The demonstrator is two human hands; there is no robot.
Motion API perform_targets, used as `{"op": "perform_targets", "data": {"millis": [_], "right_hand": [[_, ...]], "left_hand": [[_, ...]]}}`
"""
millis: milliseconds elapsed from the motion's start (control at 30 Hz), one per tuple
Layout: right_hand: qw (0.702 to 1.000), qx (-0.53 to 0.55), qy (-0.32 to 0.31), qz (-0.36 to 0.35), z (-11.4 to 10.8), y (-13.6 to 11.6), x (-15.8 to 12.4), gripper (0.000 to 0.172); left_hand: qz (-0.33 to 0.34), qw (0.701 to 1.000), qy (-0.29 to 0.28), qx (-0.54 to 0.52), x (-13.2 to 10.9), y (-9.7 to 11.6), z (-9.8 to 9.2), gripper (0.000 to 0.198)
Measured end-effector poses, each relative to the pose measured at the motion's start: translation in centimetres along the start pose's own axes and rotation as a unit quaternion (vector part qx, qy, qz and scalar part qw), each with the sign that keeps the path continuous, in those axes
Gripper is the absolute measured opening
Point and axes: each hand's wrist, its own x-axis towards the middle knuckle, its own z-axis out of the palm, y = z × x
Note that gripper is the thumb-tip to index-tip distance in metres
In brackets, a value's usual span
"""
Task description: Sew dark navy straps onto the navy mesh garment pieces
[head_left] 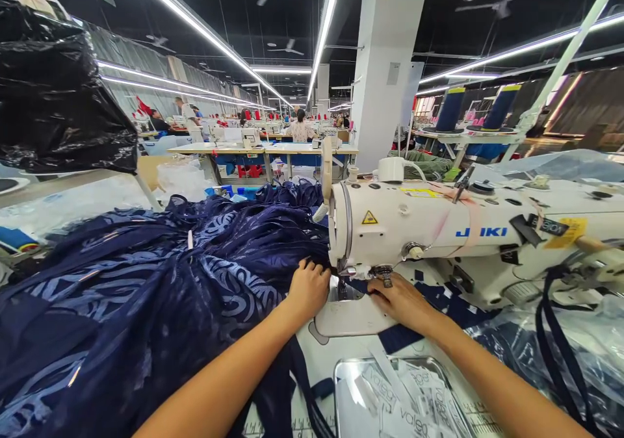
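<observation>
A white sewing machine (419, 220) stands in front of me, its presser foot (342, 290) low over the needle plate. My left hand (307, 290) is just left of the foot, fingers curled down on the edge of the navy patterned fabric (205, 295). On the foot's other side, my right hand (402, 303) closes thumb and fingers on a navy fabric piece (359, 284); its fingertips are partly hidden beneath the machine head. Another flat navy piece (397, 339) lies under the right wrist.
Close to me, a metal tray (344, 396) holds several white printed labels (414, 399). Clear plastic and a navy strap (560, 340) lie at right. A black plastic-wrapped object (63, 93) stands at left. Thread cones (500, 108), a pillar (390, 61) and people at worktables are farther back.
</observation>
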Motion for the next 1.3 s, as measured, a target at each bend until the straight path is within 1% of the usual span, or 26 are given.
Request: {"op": "perform_targets", "data": {"millis": [100, 167, 233, 333, 433, 500, 567, 600, 667, 733, 767, 900, 1133, 1233, 1300], "right_hand": [[0.998, 0.054, -0.04, 0.018, -1.9, 0.7, -0.5, 0.013], [0.991, 0.09, -0.096, 0.022, -3.2, 0.8, -1.0, 0.015], [0.981, 0.105, -0.16, 0.01, -4.2, 0.5, -1.4, 0.02], [0.972, 0.075, -0.224, -0.004, -4.6, -0.4, -1.9, 0.023], [0.968, 0.061, -0.244, -0.01, -4.3, -1.0, -1.9, 0.017], [0.969, 0.081, -0.234, -0.017, -4.0, -1.0, -1.8, 0.011], [0.975, 0.111, -0.191, -0.008, -3.8, -0.8, -1.6, 0.009], [0.978, 0.127, -0.165, 0.003, -3.7, -0.7, -1.5, 0.009], [0.978, 0.166, -0.12, 0.024, -3.5, -0.6, -1.3, 0.008], [0.972, 0.209, -0.104, 0.023, -3.1, -0.8, -1.2, 0.009], [0.968, 0.228, -0.099, 0.017, -3.0, -0.8, -1.1, 0.01], [0.96, 0.271, -0.075, 0.004, -2.3, -1.0, -0.9, 0.012], [0.949, 0.31, -0.055, -0.01, -1.7, -0.6, -0.8, 0.011], [0.947, 0.317, -0.045, -0.012, -1.5, -0.8, -0.8, 0.012], [0.947, 0.318, -0.032, -0.018, -1.4, -0.9, -0.8, 0.012]], "left_hand": [[0.005, 1.0, 0.003, 0.004, 0.0, 0.2, -0.3, 0.018], [0.011, 1.0, 0.014, 0.006, 0.0, 0.3, -0.4, 0.019], [0.018, 0.999, 0.032, 0.007, 0.0, 0.5, -0.5, 0.02], [0.029, 0.998, 0.056, 0.005, -0.1, 0.9, -0.6, 0.021], [0.04, 0.996, 0.072, -0.019, -0.4, 1.7, -1.0, 0.022], [0.047, 0.994, 0.061, -0.072, -0.6, 2.3, -1.3, 0.022], [0.046, 0.985, 0.037, -0.164, -0.9, 3.0, -1.6, 0.022], [0.041, 0.974, 0.023, -0.222, -1.0, 3.4, -1.7, 0.022], [0.019, 0.939, 0.003, -0.342, -1.2, 3.9, -1.9, 0.023], [-0.008, 0.901, -0.011, -0.433, -1.3, 4.1, -1.9, 0.024], [-0.02, 0.886, -0.019, -0.462, -1.3, 4.1, -1.9, 0.024], [-0.034, 0.848, -0.043, -0.528, -1.2, 3.8, -1.5, 0.02], [-0.055, 0.798, -0.044, -0.598, -1.2, 3.9, -1.3, 0.013], [-0.063, 0.786, -0.047, -0.613, -1.1, 4.1, -1.5, 0.011], [-0.068, 0.786, -0.043, -0.613, -1.1, 4.1, -1.6, 0.01]]}}
